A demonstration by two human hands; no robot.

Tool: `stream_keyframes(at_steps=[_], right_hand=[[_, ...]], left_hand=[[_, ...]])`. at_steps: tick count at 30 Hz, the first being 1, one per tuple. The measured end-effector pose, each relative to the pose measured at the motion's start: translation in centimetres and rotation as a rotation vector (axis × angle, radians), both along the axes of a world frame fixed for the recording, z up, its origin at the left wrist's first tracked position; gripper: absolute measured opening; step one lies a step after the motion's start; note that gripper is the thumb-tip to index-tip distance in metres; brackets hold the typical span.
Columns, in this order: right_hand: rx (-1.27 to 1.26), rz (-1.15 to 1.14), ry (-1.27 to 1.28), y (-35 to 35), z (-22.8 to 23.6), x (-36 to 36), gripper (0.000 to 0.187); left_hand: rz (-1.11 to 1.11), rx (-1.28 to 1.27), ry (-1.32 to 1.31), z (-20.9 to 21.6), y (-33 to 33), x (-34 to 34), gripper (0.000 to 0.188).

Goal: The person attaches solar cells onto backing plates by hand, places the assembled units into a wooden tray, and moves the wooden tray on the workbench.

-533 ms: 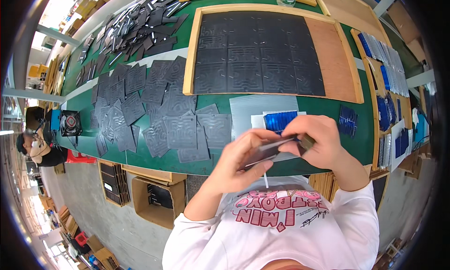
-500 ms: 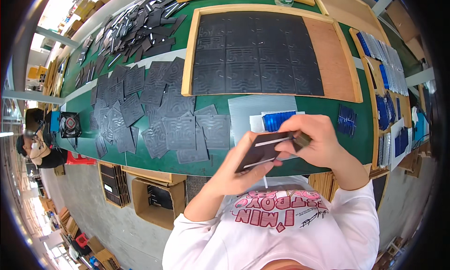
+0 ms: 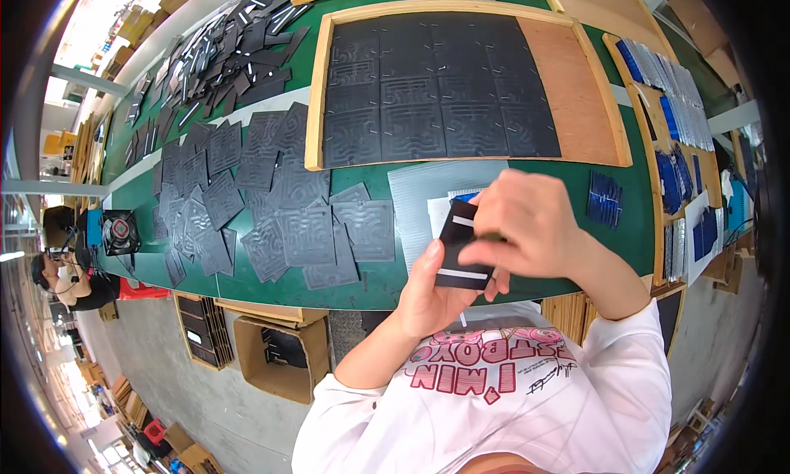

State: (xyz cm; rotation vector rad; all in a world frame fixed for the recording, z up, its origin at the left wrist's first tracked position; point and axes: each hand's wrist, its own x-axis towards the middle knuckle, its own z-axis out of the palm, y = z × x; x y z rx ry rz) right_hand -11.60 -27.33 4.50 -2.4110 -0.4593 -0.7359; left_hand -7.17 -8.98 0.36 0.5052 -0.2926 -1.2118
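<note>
My left hand [image 3: 429, 299] is closed around a small black rectangular panel [image 3: 466, 245] with two white strips across its face. The panel is tilted, its long side running toward the table's far side. Over its right side is my right hand [image 3: 531, 223], fingers curled and thumb across the face; what these fingers pinch is hidden. Just behind the panel lies a blue strip bundle [image 3: 466, 197], mostly covered by my right hand. Beneath it is a ribbed grey-white sheet [image 3: 410, 196] on the green table [image 3: 362, 289].
Black embossed square sheets [image 3: 306, 235] lie piled at the left. A heap of dark pieces with white strips [image 3: 226, 58] is farther back. A wooden frame [image 3: 316, 95] holds rows of black squares. Blue pieces [image 3: 605, 199] lie at the right, near a loaded wooden tray [image 3: 650, 202].
The black panel has swung to a steeper angle in my left hand. My right hand has moved up and over it, and the dark piece at its fingers is now hidden.
</note>
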Motion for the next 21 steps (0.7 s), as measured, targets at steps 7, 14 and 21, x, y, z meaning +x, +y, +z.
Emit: stream_keyframes(at_steps=[7,14,21], right_hand=[[-0.066,-0.080,-0.054,-0.7,0.7,0.8,0.037],[-0.090,0.054,-0.089,1.5,-0.1,0.5,0.027],[-0.046,0.357,0.131,5.0,-0.4,-3.2,0.017]], left_hand=[[-0.003,-0.039,-0.043,0.0,0.3,0.4,0.074],[0.081,0.046,-0.023,1.0,0.3,0.5,0.075],[0.290,0.051,0.001,1.0,0.1,3.2,0.084]])
